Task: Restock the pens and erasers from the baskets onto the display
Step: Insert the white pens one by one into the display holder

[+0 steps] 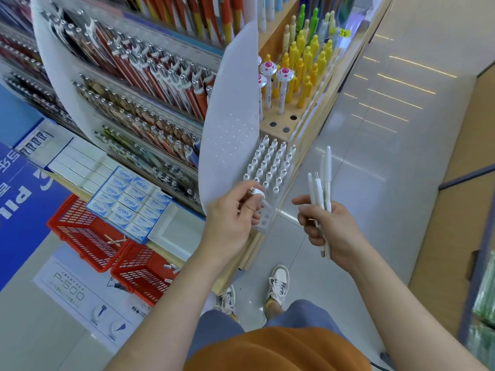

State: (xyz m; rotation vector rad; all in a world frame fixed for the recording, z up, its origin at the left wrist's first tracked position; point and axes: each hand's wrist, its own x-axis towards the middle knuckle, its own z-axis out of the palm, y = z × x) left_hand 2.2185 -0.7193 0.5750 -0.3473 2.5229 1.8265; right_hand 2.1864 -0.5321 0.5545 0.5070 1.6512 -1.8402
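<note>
On my feed the left hand (230, 218) reaches forward, its forearm rising from the lower left. Thumb and fingers pinch a single white pen (258, 195), tilted over the near rows of the white pen rack (263, 222). Just right of the rack, the right hand (329, 226) is curled round a bundle of white pens (322, 183) held upright, forefinger extended. Left of the rack, red baskets (88, 231) sit on the floor beside boxed Campus erasers (131, 199).

Pale glossy floor tiles (375, 188) reflect streaks of ceiling light; wooden shelving (452, 210) lines the aisle's right side.
</note>
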